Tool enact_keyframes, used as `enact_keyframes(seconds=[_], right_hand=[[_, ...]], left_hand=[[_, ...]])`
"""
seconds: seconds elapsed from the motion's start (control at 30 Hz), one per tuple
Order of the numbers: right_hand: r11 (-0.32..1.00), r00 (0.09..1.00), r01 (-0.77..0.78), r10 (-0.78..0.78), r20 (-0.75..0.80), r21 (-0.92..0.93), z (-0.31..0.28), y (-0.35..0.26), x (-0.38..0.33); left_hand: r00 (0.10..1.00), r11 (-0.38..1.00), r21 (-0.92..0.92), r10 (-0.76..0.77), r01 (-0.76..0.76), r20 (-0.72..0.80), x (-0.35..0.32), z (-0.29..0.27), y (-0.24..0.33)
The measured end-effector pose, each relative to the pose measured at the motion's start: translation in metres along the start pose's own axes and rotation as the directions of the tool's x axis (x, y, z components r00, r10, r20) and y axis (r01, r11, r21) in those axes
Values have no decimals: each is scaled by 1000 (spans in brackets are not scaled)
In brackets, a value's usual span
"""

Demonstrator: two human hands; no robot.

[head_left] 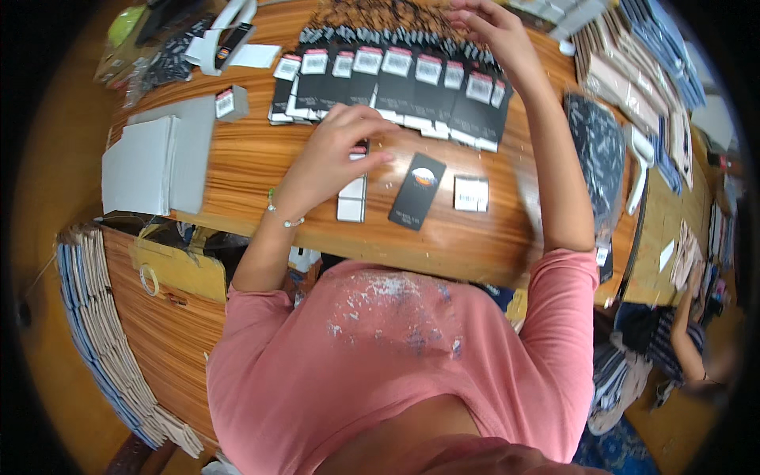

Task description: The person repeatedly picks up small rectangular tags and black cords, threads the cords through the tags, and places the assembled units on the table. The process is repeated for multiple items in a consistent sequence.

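A: Left hand (336, 150)?

B: Palm down on the wooden table (253, 162), fingers curled, resting on the top end of a narrow white card stack (351, 194). Looks like the fingertips pinch the stack's top edge, but the hand covers the contact, so I cannot tell if it truly grips. A thin bracelet (283, 215) sits on that wrist.

A: Right hand (495, 28)?

B: Stretched to the far side of the table, fingers loosely spread and bent over a heap of black string loops (372, 16). Whether it has pinched any string, cannot tell; the fingertips blur into the heap.

A: Where is the stack itself?

B: Near the table's front edge, lying flat, long side pointing away from the person. Just right of it a black hang tag (418, 191) with a round orange-and-white mark lies tilted, not touching. Right of that, a small white square label (471, 194), apart from the tag.

A: Further back?

B: A row of black tags with white sticker tops (396, 79), overlapped side by side, between the two hands. Left of the row, a small grey box (231, 103), then flat grey cardboard sheets (154, 162) at the left table end.

A: Right side?

B: A dark speckled bag (598, 150) beside the right forearm, and a white tagging gun (640, 162) just past it.
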State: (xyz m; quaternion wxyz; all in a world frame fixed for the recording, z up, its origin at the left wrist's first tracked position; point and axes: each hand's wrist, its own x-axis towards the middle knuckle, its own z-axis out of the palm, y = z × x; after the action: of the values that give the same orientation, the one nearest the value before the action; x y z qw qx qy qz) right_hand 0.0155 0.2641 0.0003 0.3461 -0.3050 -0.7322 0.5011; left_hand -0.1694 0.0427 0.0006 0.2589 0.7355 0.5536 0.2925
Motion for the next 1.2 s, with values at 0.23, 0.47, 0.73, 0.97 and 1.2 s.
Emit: enact_keyframes(seconds=[0.23, 0.47, 0.73, 0.97, 1.2], right_hand=[[855, 952, -237, 299, 64, -461, 15, -39, -182], [785, 994, -110, 90, -63, -610, 20, -5, -225], [840, 989, -148, 110, -103, -522, 20, 1, -224], [904, 975, -223, 197, -106, -366, 16, 0, -221], [911, 916, -371, 391, -92, 180, 18, 2, -225]], left_hand=[[987, 929, 348, 88, -129, 132, 8, 55, 16], [985, 961, 237, 116, -144, 128, 9, 68, 6], [978, 972, 162, 147, -171, 150, 9, 72, 2], [986, 972, 171, 149, -161, 81, 17, 76, 2], [988, 999, 27, 33, -37, 150, 14, 68, 8]])
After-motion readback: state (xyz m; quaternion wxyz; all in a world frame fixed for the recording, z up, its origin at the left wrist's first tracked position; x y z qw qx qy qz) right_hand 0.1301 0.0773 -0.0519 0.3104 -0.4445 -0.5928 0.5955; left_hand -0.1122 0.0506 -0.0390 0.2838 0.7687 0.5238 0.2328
